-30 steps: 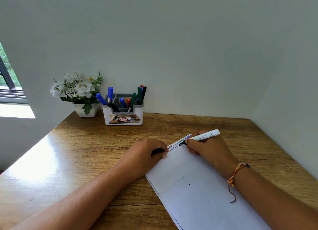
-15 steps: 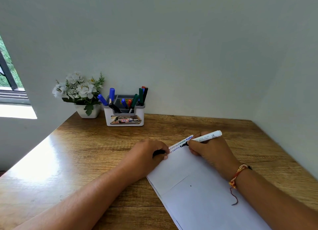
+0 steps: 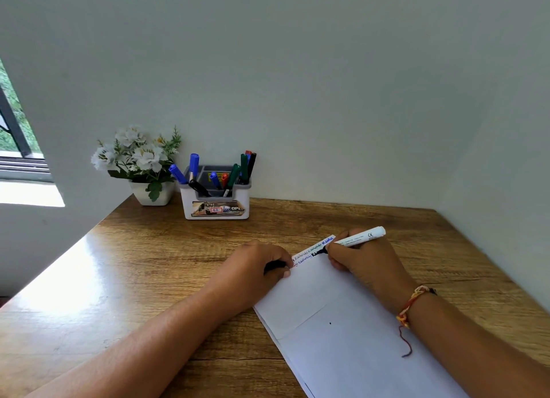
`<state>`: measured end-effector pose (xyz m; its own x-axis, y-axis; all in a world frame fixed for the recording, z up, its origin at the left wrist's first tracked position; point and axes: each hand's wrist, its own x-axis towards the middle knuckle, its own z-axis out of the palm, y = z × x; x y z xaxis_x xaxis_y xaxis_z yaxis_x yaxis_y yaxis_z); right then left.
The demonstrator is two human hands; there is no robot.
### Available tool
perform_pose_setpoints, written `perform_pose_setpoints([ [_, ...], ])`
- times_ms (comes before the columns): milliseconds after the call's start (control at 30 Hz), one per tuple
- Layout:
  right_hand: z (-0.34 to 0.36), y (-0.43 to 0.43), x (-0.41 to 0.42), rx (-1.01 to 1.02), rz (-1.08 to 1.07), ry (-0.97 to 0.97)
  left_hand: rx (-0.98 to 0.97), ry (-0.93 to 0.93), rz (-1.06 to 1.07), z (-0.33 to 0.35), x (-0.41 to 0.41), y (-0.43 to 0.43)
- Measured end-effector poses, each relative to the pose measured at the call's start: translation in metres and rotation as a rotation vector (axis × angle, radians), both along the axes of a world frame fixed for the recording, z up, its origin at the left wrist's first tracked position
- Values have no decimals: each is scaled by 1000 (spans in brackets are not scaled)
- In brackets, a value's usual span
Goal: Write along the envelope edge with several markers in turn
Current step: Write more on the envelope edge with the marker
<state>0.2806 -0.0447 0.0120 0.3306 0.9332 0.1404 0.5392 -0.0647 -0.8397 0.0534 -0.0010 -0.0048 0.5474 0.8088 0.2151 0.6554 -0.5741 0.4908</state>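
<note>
In a corner of pale walls (image 3: 297, 100), my right hand (image 3: 367, 265) pinches a white-barrelled black marker (image 3: 360, 237), tip on the far edge of a white paper envelope (image 3: 342, 332) flat on the glossy wood-grain desk (image 3: 143, 266). My left hand (image 3: 256, 268) grips a small black object (image 3: 274, 265) there.

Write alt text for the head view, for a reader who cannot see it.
A right hand holds a white marker, tip on the far edge of a white envelope beside small coloured writing. The left hand steadies the envelope and grips a small black cap. A marker holder and potted white flowers stand at the wooden desk's back.
</note>
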Motion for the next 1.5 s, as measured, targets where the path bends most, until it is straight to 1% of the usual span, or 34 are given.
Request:
perform_pose_setpoints([
  [333, -2, 2, 2, 6, -10, 8, -1, -13, -14, 2, 0, -1],
  [467, -2, 2, 2, 0, -20, -38, 10, -21, -14, 2, 0, -2],
  [700, -3, 4, 4, -11, -34, -49, -4, -13, -11, 4, 0, -3],
  [1500, -2, 2, 3, 9, -63, 21, -8, -1, -11, 5, 0, -4],
])
